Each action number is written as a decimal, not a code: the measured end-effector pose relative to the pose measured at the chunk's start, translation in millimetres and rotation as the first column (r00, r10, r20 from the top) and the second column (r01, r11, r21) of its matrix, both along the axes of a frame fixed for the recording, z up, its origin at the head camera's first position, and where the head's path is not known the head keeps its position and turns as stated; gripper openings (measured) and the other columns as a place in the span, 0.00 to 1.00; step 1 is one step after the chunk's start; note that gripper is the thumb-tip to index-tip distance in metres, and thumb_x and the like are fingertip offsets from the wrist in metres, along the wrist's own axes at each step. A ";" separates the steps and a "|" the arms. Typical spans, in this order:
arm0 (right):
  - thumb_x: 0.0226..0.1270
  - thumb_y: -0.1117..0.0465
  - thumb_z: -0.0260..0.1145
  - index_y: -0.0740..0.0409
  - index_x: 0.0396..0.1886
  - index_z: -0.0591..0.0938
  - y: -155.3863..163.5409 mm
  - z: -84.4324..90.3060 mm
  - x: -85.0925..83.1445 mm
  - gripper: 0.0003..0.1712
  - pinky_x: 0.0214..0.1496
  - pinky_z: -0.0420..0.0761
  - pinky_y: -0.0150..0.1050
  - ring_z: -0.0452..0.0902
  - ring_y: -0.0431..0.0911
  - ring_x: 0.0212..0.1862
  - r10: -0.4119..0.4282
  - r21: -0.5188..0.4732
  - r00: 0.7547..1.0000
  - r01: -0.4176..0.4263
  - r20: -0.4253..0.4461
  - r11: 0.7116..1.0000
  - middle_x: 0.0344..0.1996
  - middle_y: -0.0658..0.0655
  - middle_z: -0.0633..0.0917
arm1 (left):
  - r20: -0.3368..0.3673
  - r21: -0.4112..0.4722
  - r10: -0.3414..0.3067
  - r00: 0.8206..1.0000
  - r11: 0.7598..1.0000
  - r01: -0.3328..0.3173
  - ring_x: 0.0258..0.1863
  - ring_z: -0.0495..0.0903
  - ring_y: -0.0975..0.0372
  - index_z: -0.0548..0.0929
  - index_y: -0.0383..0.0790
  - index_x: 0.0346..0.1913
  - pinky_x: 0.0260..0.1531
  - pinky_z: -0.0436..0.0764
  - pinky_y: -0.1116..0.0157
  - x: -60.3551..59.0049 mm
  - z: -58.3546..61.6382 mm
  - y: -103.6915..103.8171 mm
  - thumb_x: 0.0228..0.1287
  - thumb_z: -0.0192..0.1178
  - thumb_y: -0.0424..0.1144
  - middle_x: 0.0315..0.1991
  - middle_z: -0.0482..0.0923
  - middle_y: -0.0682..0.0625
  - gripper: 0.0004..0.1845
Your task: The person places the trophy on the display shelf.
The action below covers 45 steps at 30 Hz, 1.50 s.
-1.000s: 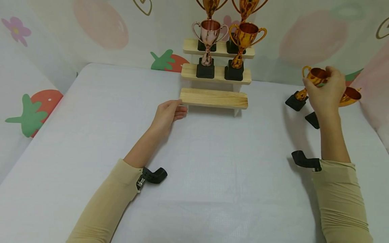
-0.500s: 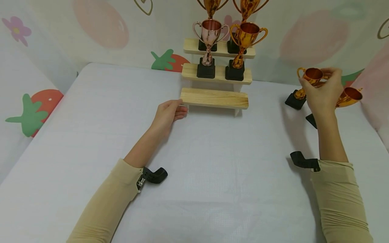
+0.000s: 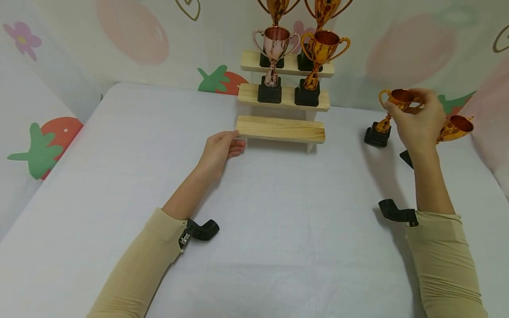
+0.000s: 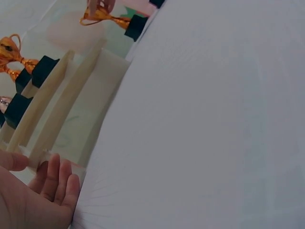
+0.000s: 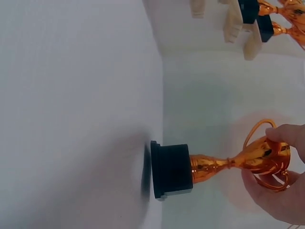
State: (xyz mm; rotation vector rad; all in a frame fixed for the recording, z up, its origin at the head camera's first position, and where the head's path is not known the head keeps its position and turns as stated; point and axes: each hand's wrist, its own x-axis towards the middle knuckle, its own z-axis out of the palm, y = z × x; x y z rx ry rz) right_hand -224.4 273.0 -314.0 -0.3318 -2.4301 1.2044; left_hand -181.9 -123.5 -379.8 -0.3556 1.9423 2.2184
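Shifting left toward the wooden stand since the earlier frame, the right hand is gripping a gold trophy by its cup; whether its black base is touching the counter is hard to tell. The left hand is pinching the left end of the lowest shelf. Another gold trophy is showing partly behind the right hand.

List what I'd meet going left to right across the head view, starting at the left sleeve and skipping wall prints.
Left sleeve → left hand → pink trophy → gold trophy beside it → held gold trophy → rightmost gold cup.
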 end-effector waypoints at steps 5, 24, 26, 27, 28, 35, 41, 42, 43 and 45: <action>0.67 0.54 0.77 0.58 0.70 0.77 -4.9 1.0 2.3 0.34 0.44 0.79 0.18 0.74 0.25 0.37 0.025 0.013 1.000 -0.025 -0.013 1.000 0.45 0.34 0.74 | 0.001 0.001 0.003 1.000 1.000 -0.003 0.34 0.84 0.67 0.75 0.25 0.62 0.43 0.84 0.74 0.4 0.4 0.1 0.85 0.50 0.38 0.33 0.82 0.52 0.19; 0.68 0.58 0.77 0.61 0.70 0.77 -21.3 10.5 11.9 0.33 0.46 0.79 0.18 0.77 0.26 0.37 0.139 -0.023 0.989 -0.140 -0.044 0.990 0.46 0.35 0.75 | 0.003 -0.012 -0.007 1.000 1.000 0.007 0.35 0.84 0.66 0.76 0.24 0.63 0.44 0.84 0.74 1.2 0.8 -0.3 0.85 0.50 0.39 0.34 0.82 0.52 0.19; 0.67 0.59 0.77 0.60 0.69 0.78 -22.9 12.2 13.7 0.33 0.45 0.80 0.17 0.78 0.27 0.38 0.150 -0.034 0.987 -0.152 -0.060 0.988 0.46 0.36 0.75 | 0.000 -0.014 -0.009 1.000 1.000 0.009 0.35 0.84 0.66 0.76 0.25 0.62 0.44 0.84 0.74 0.7 0.1 -0.5 0.85 0.50 0.39 0.34 0.82 0.53 0.19; 0.67 0.59 0.77 0.60 0.68 0.78 -23.8 13.2 14.6 0.32 0.45 0.80 0.17 0.79 0.27 0.38 0.155 -0.040 0.986 -0.158 -0.066 0.987 0.46 0.36 0.75 | -0.002 -0.014 -0.010 1.000 1.000 0.010 0.35 0.84 0.66 0.76 0.25 0.62 0.45 0.84 0.74 0.6 0.0 -0.6 0.85 0.50 0.39 0.34 0.82 0.53 0.19; 0.67 0.59 0.78 0.60 0.68 0.79 -24.7 14.0 14.9 0.32 0.45 0.80 0.17 0.79 0.27 0.38 0.160 -0.048 0.985 -0.164 -0.068 0.985 0.46 0.37 0.75 | -0.003 -0.015 -0.010 1.000 1.000 0.010 0.35 0.84 0.66 0.76 0.25 0.62 0.45 0.84 0.74 0.3 -0.2 -0.7 0.85 0.50 0.39 0.34 0.82 0.53 0.19; 0.66 0.60 0.78 0.59 0.68 0.78 -31.2 19.6 18.5 0.32 0.47 0.81 0.18 0.81 0.30 0.40 0.187 -0.069 0.979 -0.192 -0.078 0.979 0.47 0.38 0.75 | -0.003 -0.008 -0.007 1.000 1.000 0.007 0.35 0.84 0.66 0.76 0.25 0.63 0.44 0.85 0.74 -0.2 -0.9 -0.8 0.85 0.50 0.39 0.34 0.82 0.53 0.19; 0.67 0.62 0.78 0.60 0.68 0.78 -37.2 24.2 23.9 0.32 0.48 0.81 0.18 0.81 0.32 0.41 0.197 -0.079 0.975 -0.206 -0.105 0.975 0.47 0.39 0.75 | 0.000 -0.008 -0.009 1.000 1.000 0.009 0.36 0.84 0.66 0.76 0.24 0.64 0.45 0.84 0.74 0.0 -0.8 -1.1 0.85 0.50 0.39 0.35 0.82 0.53 0.20; 0.66 0.63 0.78 0.60 0.67 0.79 -38.2 24.8 24.7 0.31 0.48 0.81 0.18 0.81 0.32 0.41 0.199 -0.086 0.973 -0.209 -0.114 0.974 0.47 0.39 0.75 | 0.000 -0.009 -0.010 1.000 1.000 0.010 0.36 0.84 0.66 0.76 0.24 0.64 0.45 0.84 0.74 0.2 -0.6 -1.2 0.85 0.50 0.40 0.35 0.82 0.52 0.20; 0.66 0.63 0.78 0.59 0.66 0.79 -39.3 25.5 25.7 0.30 0.48 0.81 0.18 0.81 0.32 0.41 0.201 -0.092 0.971 -0.214 -0.126 0.973 0.47 0.40 0.76 | 0.000 -0.010 -0.010 1.000 1.000 0.010 0.36 0.84 0.66 0.75 0.24 0.65 0.45 0.84 0.74 0.4 -0.5 -1.2 0.85 0.50 0.40 0.35 0.82 0.52 0.20; 0.65 0.65 0.78 0.59 0.64 0.80 -41.4 26.8 27.5 0.28 0.47 0.82 0.19 0.81 0.33 0.40 0.207 -0.103 0.967 -0.224 -0.151 0.969 0.47 0.41 0.76 | -0.001 -0.009 -0.010 1.000 1.000 0.010 0.36 0.84 0.66 0.75 0.24 0.65 0.45 0.84 0.74 0.6 -0.4 -1.2 0.85 0.51 0.40 0.35 0.82 0.52 0.21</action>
